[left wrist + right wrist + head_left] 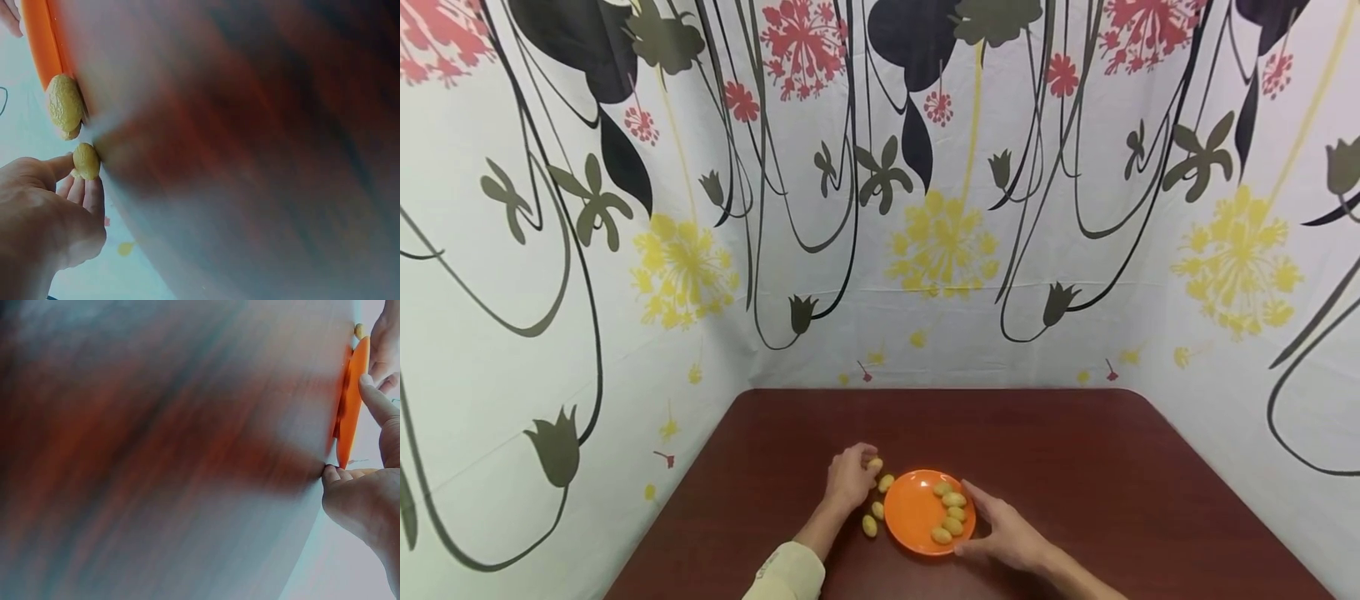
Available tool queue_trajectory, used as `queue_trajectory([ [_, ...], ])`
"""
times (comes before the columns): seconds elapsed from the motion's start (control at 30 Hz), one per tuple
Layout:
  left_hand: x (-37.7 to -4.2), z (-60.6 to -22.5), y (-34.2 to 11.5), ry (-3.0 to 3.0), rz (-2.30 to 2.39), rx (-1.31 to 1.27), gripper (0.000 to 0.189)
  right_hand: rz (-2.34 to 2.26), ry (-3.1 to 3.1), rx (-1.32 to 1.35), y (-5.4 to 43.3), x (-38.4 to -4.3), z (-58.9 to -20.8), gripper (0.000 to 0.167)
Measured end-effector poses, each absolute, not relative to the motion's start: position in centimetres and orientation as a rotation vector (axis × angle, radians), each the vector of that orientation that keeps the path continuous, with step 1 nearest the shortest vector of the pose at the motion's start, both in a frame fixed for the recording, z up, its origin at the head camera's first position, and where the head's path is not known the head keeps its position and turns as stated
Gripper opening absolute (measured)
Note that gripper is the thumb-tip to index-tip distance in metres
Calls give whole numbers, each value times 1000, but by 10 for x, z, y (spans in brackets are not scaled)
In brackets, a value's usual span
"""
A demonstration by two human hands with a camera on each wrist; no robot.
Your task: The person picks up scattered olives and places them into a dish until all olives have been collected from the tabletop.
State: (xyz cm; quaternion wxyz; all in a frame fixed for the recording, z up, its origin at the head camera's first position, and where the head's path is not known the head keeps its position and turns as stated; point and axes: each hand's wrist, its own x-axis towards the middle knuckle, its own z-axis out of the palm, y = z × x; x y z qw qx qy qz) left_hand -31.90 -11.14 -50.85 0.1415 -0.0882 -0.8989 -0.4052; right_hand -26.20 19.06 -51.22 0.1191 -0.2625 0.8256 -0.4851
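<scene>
My left hand (848,478) is at the plate's far left, pinching a small yellow potato (86,160) between thumb and fingers. The potato is oval. Between that hand and the orange plate (912,512) lie three more potatoes; the nearest one (65,103) shows wrinkled skin in the left wrist view. My right hand (1009,533) holds the plate's right edge, thumb and fingers spread apart along the rim, as the right wrist view (369,506) also shows. Several potatoes (953,500) sit in a curved row on the plate's right half.
The plate stands on a dark reddish-brown table (1045,442) with rounded far corners. White cloth with printed flowers (940,333) hangs behind the table and along both sides. A light sleeve (788,571) covers the left forearm.
</scene>
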Motion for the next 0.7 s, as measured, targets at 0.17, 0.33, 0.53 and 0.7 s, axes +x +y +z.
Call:
queue_trajectory([
  [0.17, -321, -505, -113, -2554, -1167, -267, 25, -1415, 2415, -777, 191, -263, -513, 106],
  [0.33, -324, -499, -110, -2524, -1207, -290, 24, -1408, 2430, -771, 192, -263, -511, 107],
  [0.53, -320, -494, -102, -2533, -1301, -356, 26, -1399, 2443, -769, 193, -263, -512, 106],
  [0.7, -314, -495, -95, -2541, -1352, -437, 28, -1415, 2430, -783, 192, -262, -513, 106],
])
